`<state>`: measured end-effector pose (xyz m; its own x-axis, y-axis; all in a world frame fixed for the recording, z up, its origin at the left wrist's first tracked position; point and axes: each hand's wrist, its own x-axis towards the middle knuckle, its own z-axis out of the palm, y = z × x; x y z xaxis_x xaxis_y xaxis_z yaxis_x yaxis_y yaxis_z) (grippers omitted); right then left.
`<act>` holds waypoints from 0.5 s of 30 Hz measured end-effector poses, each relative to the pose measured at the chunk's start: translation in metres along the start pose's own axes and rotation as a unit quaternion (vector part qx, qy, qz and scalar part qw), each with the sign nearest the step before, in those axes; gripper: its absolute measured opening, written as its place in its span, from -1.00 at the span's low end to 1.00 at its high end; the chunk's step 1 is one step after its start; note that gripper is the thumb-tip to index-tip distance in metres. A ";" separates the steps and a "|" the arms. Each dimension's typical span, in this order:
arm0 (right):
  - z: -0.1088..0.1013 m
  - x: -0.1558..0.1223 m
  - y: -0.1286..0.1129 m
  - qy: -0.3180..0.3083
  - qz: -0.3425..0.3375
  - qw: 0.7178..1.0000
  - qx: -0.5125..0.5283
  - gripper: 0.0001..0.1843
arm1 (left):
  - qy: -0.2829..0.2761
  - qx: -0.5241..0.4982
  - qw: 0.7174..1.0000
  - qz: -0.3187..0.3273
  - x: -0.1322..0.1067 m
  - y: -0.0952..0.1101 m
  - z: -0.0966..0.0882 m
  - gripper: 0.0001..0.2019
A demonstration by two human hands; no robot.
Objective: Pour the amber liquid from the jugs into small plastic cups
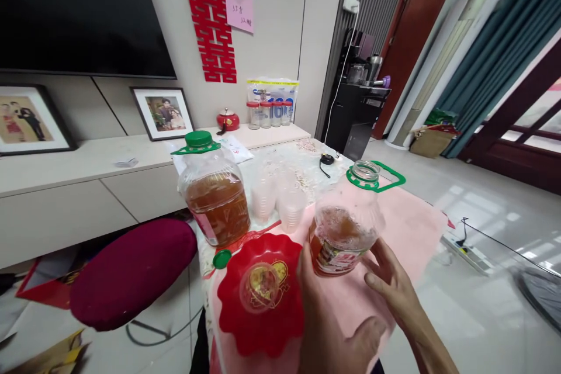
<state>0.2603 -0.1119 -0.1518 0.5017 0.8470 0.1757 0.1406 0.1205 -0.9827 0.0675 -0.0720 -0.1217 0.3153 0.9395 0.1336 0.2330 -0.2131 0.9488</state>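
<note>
A clear plastic jug of amber liquid, its mouth uncapped and a green handle ring at its neck, stands on the pink table cover between my hands. Foam lies on its liquid. My left hand has its fingers along the jug's left side, thumb held away. My right hand cups the lower right side, its fingertips partly behind the jug. Left of it is a red scalloped tray with a clear plastic cup on it. By the tray's rim lies a green cap.
Another jug of amber liquid, green-capped, stands at the table's left. Several clear plastic cups sit between the jugs. Behind are a black tape measure and red-lidded jars. A maroon stool is at the left.
</note>
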 end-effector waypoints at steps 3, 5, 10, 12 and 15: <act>0.004 0.019 -0.014 -0.064 -0.007 0.997 0.048 0.10 | 0.009 0.009 0.999 0.043 0.021 0.002 0.028 0.28; 0.003 0.030 -0.022 -0.079 -0.006 0.995 0.053 0.20 | 0.039 0.005 0.998 0.044 0.036 0.003 0.039 0.27; -0.003 0.054 -0.027 -0.095 -0.014 0.995 -0.006 0.26 | 0.084 -0.041 0.994 0.056 0.058 -0.006 0.061 0.19; -0.004 0.061 -0.025 -0.106 -0.025 0.994 -0.025 0.30 | 0.102 -0.046 0.991 0.072 0.061 -0.013 0.068 0.12; -0.002 0.071 -0.025 -0.057 -0.052 0.993 -0.089 0.11 | 0.133 -0.059 0.985 0.096 0.064 -0.017 0.074 0.12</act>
<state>0.2946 -0.0555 -0.1147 0.3780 0.8891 0.2579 0.3410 0.1252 -0.9317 0.1520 -0.0283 -0.1505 0.0874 0.9250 0.3697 0.0798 -0.3764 0.9230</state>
